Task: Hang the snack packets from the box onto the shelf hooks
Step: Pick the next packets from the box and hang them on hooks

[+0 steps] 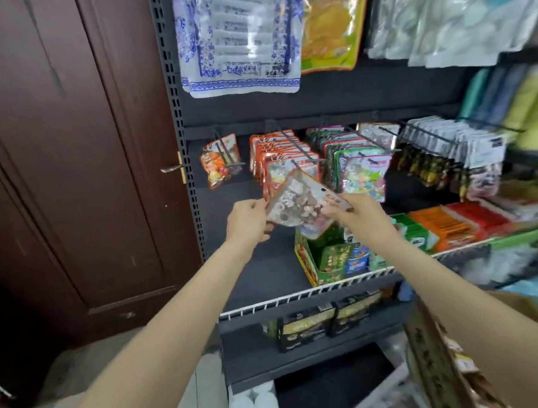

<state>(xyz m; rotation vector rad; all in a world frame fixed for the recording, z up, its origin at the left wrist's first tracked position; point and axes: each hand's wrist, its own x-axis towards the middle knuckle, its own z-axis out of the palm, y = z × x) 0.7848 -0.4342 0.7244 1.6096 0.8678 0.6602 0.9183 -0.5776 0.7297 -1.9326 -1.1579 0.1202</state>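
Note:
Both my hands hold one clear snack packet (297, 202) with brown and pink contents, tilted in front of the shelf. My left hand (248, 220) pinches its left edge and my right hand (357, 211) grips its right side. Just behind it a hook (294, 143) carries a full row of red-edged packets (278, 157). The hook (226, 150) to the left holds a single orange packet (219, 165). Green-edged packets (355, 162) hang to the right. A cardboard box (440, 361) sits low at the right under my right forearm.
A green display carton (322, 258) of small packs stands on the wire-edged shelf (302, 294). Large bags (234, 32) hang above. A dark wooden door (69, 157) is at the left. More hanging goods (453, 150) fill the right side.

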